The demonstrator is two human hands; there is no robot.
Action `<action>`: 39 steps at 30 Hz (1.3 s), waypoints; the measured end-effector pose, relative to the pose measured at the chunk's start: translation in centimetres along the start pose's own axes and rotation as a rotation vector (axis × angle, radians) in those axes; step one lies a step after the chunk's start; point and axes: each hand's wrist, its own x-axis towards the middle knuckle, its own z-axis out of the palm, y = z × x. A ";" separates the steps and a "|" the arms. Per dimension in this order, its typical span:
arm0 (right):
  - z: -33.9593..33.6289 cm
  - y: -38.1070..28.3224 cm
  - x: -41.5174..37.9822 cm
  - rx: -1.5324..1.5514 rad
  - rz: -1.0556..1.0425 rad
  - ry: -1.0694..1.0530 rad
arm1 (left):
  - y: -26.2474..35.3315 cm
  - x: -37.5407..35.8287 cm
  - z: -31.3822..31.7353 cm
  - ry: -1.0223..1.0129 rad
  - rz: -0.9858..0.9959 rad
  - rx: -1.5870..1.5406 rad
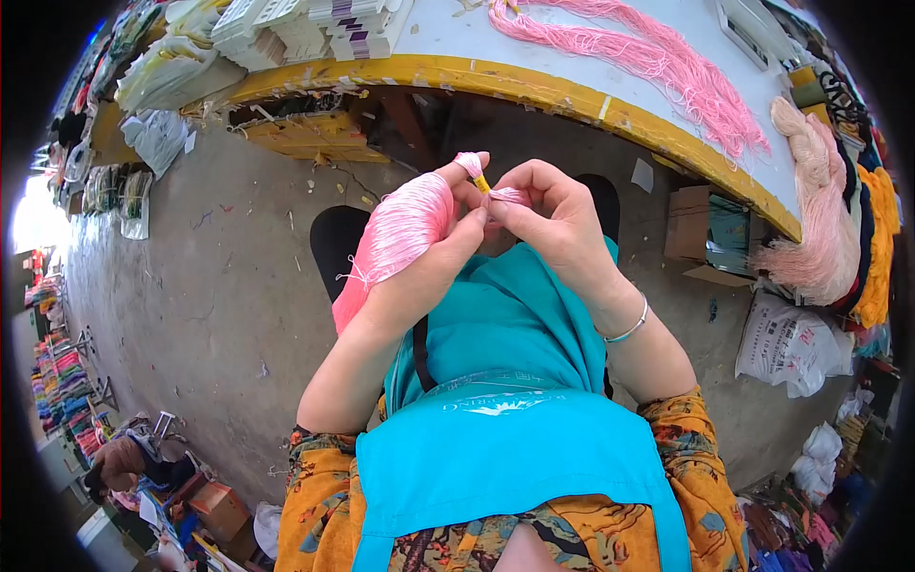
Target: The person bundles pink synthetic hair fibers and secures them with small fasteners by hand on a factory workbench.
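Observation:
A thick bundle of pink embroidery thread lies across my left hand, hanging down over the wrist with a pale tie near its lower part. The fingers of that hand are closed around the bundle's upper end. A small yellow band circles the thread near the fingertips. My right hand is closed in a pinch beside it, holding a short pink thread end close to the band. Both thumbs nearly meet there. The exact grip between the fingertips is partly hidden.
Ahead stands a white table with a yellow edge. A loose pink skein lies on it, with stacked white cards at left. Pale pink and orange skeins hang at right, above a white bag. Another person is at lower left.

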 end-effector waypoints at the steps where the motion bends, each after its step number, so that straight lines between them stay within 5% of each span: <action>1: -0.1 -0.2 0.0 0.011 0.037 -0.014 | 0.1 0.0 0.0 -0.005 -0.008 0.013; 6: -0.5 0.1 0.5 0.165 0.038 -0.018 | -1.6 0.7 -0.6 -0.029 0.120 0.111; 11: -0.4 -0.1 0.3 0.187 0.051 -0.041 | -0.2 0.4 -0.5 -0.064 -0.154 -0.259; 27: -0.7 -1.0 0.0 -0.035 0.049 -0.058 | -0.7 0.7 -1.3 -0.064 -0.218 -0.055; 32: -0.7 -1.5 0.0 0.030 0.059 -0.071 | -0.5 0.4 -1.0 -0.194 -0.348 -0.449; 39: -1.2 -0.5 0.4 0.384 0.217 -0.052 | -2.0 0.4 -1.6 -0.253 -0.294 -0.296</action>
